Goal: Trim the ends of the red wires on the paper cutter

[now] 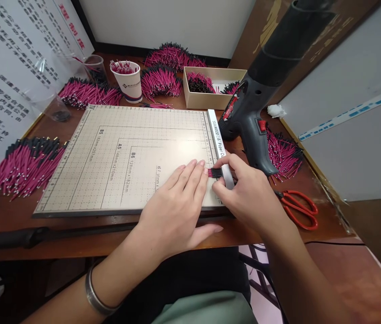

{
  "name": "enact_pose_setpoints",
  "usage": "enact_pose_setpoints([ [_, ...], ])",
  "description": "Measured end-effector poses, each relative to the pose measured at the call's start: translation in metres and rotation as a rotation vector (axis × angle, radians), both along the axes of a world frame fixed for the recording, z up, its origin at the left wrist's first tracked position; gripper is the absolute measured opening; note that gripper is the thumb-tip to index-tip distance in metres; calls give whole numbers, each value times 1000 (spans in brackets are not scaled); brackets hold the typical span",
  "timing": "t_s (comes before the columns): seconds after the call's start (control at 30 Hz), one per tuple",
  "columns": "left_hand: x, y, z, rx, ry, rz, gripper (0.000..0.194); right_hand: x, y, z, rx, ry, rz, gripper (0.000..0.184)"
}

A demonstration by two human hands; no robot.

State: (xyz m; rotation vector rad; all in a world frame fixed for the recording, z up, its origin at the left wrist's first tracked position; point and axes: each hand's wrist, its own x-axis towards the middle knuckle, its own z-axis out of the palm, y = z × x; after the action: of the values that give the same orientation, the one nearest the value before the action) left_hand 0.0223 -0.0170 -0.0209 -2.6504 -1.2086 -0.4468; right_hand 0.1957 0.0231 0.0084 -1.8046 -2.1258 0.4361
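Observation:
A beige paper cutter board (116, 153) with printed size marks lies on the wooden table. My left hand (177, 202) rests flat on its near right corner, fingers together and pressing a small row of pink wires with black tips (214, 173) against the board. My right hand (247, 191) pinches the same wires at the white cutting rail (220, 146). The raised black cutter arm (271, 67) and its grey handle stand just behind my right hand.
Piles of pink wires lie at the left (24, 164), back left (85, 92), back middle (163, 72) and right (283, 153). A paper cup (127, 78), a cardboard box (210, 87) and red scissors (298, 209) are on the table. A printed board leans at the left.

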Motion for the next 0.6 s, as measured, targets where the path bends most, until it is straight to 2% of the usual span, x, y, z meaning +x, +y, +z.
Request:
enact_pose_setpoints([
  [0.27, 3, -2, -3, 9, -17, 24, 98, -6, -4, 0, -30, 30, -35, 36],
  [0.43, 5, -2, -4, -6, -30, 43, 99, -11, -6, -3, 29, 36, -98, 34],
  [0.6, 5, -1, -3, -15, -27, 41, 100, -10, -6, -5, 54, 56, -77, 29],
])
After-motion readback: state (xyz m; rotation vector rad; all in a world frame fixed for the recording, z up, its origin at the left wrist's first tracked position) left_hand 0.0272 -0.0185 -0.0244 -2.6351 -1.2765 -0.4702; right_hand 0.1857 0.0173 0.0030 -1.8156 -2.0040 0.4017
